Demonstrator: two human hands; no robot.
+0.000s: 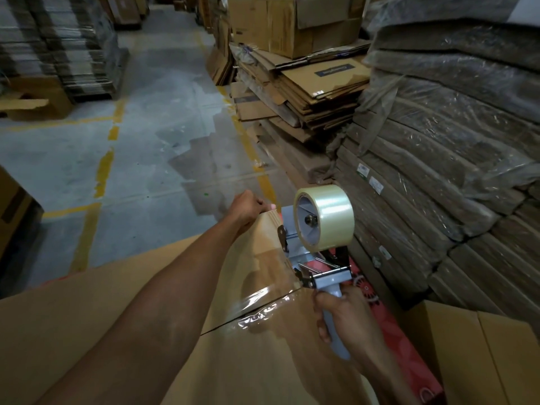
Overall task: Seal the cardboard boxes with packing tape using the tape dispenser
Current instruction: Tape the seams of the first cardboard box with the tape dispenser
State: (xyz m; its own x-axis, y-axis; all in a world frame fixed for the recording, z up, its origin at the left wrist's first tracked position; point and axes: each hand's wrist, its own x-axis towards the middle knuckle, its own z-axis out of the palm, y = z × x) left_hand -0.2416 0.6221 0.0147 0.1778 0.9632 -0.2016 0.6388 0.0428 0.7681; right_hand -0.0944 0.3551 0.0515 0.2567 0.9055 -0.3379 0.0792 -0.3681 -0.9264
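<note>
- Taping looks mid-pass to me: clear tape (263, 305) runs from the dispenser (318, 267) onto the box (87, 331) top, across the seam (222, 325), and it's a bit wrinkly.
- Next move probably calls for dragging the dispenser along the seam with steady pressure, then tilting it to cut.
- Left hand (248, 210) is curled over the box's far edge, holding it steady.
- Right hand (344, 320) is wrapped round the dispenser's handle, at the box's right side.
- Box sits near, lower left.
</note>
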